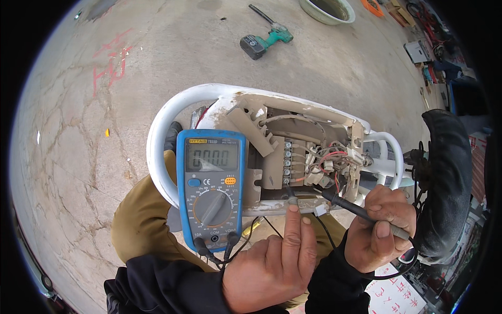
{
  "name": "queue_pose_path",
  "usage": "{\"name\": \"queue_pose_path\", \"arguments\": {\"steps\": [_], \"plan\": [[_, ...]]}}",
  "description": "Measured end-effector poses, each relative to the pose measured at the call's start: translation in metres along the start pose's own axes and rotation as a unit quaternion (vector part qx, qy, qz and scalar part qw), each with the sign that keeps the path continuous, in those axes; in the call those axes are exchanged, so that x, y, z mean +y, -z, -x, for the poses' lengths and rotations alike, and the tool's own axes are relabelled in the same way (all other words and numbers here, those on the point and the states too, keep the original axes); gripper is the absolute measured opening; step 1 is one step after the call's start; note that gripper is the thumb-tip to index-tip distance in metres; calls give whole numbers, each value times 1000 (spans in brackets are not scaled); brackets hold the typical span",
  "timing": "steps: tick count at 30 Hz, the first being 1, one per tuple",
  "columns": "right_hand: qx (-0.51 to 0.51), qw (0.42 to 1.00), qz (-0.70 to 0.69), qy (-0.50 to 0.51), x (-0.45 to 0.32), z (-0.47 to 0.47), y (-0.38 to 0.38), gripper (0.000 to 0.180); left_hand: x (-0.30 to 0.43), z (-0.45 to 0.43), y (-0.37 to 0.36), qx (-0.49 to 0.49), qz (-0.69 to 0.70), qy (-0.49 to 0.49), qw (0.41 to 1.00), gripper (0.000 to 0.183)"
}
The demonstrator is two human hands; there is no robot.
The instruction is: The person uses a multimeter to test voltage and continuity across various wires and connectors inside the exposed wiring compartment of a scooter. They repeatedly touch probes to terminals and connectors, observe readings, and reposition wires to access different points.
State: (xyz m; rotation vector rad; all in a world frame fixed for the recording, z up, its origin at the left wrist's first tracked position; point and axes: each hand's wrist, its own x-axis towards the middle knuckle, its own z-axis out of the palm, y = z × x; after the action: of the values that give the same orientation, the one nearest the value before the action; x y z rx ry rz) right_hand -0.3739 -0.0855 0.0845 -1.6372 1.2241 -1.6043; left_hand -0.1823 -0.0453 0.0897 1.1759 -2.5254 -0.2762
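A blue-cased HYTAIS digital multimeter [211, 188] rests on the left part of a white tubular vehicle frame [160, 133], its display reading zeros. Under the fingertips of my left hand [274, 263] is a dark test probe [290, 193], whose tip is at the lowest screw of a terminal strip [287, 161]. My right hand [382, 229] grips the other black test probe [349, 206], pointing left towards the frame's open bay; whether its tip touches anything cannot be told. Right of the strip lies a tangle of dusty wires and connectors [329, 159].
A green cordless power tool [272, 37] lies on the concrete floor beyond the frame, near a basin [329, 19]. On the right stand a black seat [445, 188] and assorted clutter. A yellow-handled tool [251, 227] is below the frame.
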Motion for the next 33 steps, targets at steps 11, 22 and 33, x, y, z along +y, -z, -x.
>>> {"name": "queue_pose_path", "arguments": {"steps": [11,22,33], "plan": [[68,996,55,37,-1,-5,13,24,4,-1,2,0,-20,12,1000,28],[79,994,80,6,-25,18,38,42,12,7,-10,13,-1,32,999,37],[35,986,161,-2,-39,35,60,25,12,4,-14,51,19,46,997,38]]}}
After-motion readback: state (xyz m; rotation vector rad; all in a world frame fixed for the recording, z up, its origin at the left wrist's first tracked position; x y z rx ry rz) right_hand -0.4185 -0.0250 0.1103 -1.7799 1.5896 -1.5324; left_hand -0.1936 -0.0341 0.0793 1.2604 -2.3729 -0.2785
